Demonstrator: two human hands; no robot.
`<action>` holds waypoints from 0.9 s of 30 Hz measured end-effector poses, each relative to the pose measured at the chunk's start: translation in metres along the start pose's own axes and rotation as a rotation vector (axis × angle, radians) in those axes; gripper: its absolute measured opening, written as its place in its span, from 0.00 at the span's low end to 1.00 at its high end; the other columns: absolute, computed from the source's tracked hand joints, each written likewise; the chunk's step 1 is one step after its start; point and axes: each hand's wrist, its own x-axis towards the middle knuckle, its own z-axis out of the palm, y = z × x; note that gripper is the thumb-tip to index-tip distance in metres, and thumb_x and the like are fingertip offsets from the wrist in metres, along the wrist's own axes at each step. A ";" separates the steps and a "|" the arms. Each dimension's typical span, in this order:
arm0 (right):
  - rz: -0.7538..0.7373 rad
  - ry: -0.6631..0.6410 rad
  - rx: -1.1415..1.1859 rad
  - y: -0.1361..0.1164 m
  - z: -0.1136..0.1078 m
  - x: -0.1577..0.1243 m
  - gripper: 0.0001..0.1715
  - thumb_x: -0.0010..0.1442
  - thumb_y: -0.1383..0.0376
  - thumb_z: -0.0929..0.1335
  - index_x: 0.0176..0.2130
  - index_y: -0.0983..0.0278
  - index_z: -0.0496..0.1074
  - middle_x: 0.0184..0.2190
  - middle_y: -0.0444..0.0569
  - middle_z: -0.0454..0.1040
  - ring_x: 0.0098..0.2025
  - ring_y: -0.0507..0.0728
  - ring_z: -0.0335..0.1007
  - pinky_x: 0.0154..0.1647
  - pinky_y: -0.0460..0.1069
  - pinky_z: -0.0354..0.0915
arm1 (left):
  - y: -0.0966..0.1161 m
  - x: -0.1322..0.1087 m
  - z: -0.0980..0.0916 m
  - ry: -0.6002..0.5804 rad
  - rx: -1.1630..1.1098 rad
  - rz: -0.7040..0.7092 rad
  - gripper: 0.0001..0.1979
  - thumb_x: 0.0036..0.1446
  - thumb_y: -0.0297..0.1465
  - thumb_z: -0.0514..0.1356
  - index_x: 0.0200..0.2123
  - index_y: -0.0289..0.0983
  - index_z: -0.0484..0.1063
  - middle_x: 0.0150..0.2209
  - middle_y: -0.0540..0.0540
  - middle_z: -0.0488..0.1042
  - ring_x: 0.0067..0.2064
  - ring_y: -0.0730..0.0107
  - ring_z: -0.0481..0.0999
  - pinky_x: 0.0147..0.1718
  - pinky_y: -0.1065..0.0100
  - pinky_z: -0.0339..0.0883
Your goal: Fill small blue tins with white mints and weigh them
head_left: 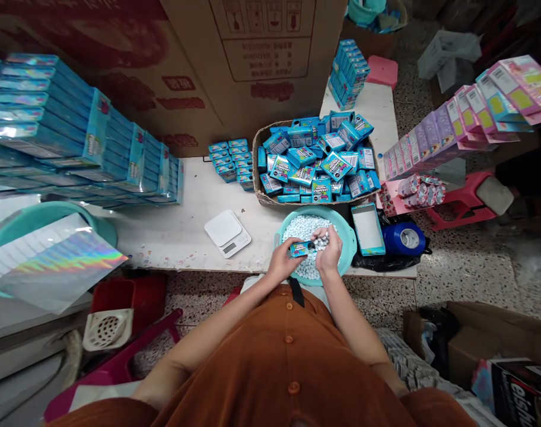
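Glossy blue cardboard box gripped in left hand, right hand pinching white candies, teal plastic basin below

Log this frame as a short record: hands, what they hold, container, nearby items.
left hand: holding small blue box
right hand: at white pellets, fingers among them
container: teal basin under both hands
nearby: digital scale; woven basket of blue boxes; open blue box
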 end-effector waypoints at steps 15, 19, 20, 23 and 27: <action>-0.018 0.122 -0.035 -0.015 0.003 -0.008 0.21 0.60 0.49 0.60 0.25 0.61 0.58 0.16 0.38 0.58 0.21 0.49 0.61 0.29 0.46 0.63 | 0.017 -0.003 0.002 -0.036 -0.041 0.071 0.19 0.48 0.26 0.62 0.45 0.42 0.70 0.46 0.46 0.75 0.49 0.60 0.73 0.49 0.61 0.66; -0.012 0.130 -0.039 -0.009 -0.001 -0.005 0.21 0.60 0.48 0.61 0.25 0.61 0.59 0.17 0.39 0.60 0.21 0.49 0.60 0.26 0.45 0.61 | 0.017 -0.002 0.005 -0.058 -0.056 0.028 0.18 0.48 0.27 0.62 0.45 0.41 0.70 0.44 0.47 0.75 0.47 0.60 0.74 0.46 0.63 0.67; -0.012 0.130 -0.052 -0.008 -0.002 -0.005 0.22 0.60 0.48 0.61 0.25 0.61 0.59 0.17 0.39 0.59 0.21 0.49 0.60 0.25 0.45 0.61 | 0.017 -0.002 0.006 -0.057 -0.066 0.014 0.18 0.48 0.27 0.63 0.44 0.41 0.70 0.43 0.47 0.75 0.46 0.61 0.74 0.45 0.63 0.67; -0.007 0.130 -0.078 -0.006 -0.004 -0.005 0.22 0.60 0.48 0.60 0.25 0.61 0.58 0.16 0.38 0.57 0.20 0.48 0.58 0.24 0.44 0.60 | 0.018 -0.003 0.007 -0.050 -0.093 -0.023 0.17 0.46 0.28 0.63 0.43 0.41 0.70 0.41 0.48 0.76 0.44 0.62 0.75 0.44 0.64 0.67; 0.030 0.139 -0.012 -0.008 -0.007 0.001 0.22 0.61 0.48 0.60 0.26 0.61 0.58 0.17 0.37 0.55 0.18 0.47 0.54 0.21 0.43 0.57 | 0.015 0.000 0.007 -0.073 -0.129 -0.035 0.17 0.46 0.29 0.64 0.42 0.40 0.70 0.40 0.48 0.75 0.43 0.63 0.74 0.43 0.65 0.67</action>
